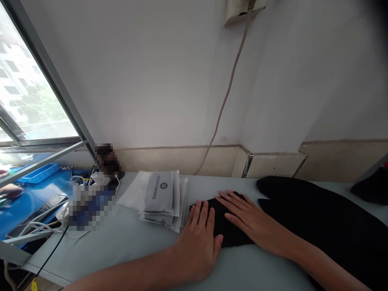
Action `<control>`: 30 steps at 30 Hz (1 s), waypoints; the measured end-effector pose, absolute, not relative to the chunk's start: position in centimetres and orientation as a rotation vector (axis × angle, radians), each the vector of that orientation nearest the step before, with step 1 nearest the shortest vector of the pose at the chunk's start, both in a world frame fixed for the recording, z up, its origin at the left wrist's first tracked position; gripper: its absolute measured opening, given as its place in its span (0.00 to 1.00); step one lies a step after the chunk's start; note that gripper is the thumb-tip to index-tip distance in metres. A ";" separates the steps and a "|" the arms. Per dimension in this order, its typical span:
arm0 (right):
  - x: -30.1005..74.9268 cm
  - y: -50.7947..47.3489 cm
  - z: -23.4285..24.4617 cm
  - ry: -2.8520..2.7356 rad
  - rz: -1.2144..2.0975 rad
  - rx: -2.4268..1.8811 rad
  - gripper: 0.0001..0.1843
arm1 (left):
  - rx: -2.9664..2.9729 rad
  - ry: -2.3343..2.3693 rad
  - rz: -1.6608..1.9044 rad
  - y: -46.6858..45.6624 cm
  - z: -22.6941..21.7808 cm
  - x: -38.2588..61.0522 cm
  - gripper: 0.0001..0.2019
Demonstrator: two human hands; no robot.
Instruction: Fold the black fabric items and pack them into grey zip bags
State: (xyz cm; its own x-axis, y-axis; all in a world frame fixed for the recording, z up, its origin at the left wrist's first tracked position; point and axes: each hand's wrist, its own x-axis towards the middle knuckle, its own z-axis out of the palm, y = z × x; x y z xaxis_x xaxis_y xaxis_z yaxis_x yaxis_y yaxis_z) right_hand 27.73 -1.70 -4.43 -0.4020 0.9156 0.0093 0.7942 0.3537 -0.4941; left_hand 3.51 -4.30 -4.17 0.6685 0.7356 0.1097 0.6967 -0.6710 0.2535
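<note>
A piece of black cloth (232,232) lies folded flat on the grey table, under both hands. My left hand (201,238) rests on its left end, fingers stretched out and thumb apart. On its upper right part lies my right hand (248,218), flat with the fingers spread. To the left of the cloth is a stack of frosted plastic packets (160,194), the top one holding a grey item printed ROCKBROS. More black cloth (318,226) spreads beside and beyond my right forearm.
At the left, white cables (39,226) and a blue tray (41,173) lie on a blue surface behind a metal frame (45,161). A person's hand (10,190) shows at the far left edge. A cord (228,87) hangs down the wall from a socket (239,12). A dark bundle (371,188) lies far right.
</note>
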 end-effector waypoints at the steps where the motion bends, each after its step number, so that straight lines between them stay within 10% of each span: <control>1: 27.8 -1.7 -4.4 -2.325 0.612 -1.529 0.33 | 2.694 1.167 0.306 -4.3 -4.2 3.5 0.31; 30: 28.7 -1.2 -4.7 -2.216 0.605 -1.579 0.35 | 2.543 1.218 0.414 -4.3 -4.3 3.4 0.31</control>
State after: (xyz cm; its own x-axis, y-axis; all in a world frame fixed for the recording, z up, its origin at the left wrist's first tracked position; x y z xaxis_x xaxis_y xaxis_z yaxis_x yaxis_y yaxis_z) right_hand 28.68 -1.23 -4.67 -0.3161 0.9480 0.0379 0.7974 0.2871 -0.5308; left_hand 3.36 -4.27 -4.27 0.6009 0.7885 0.1312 0.7049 -0.6001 0.3782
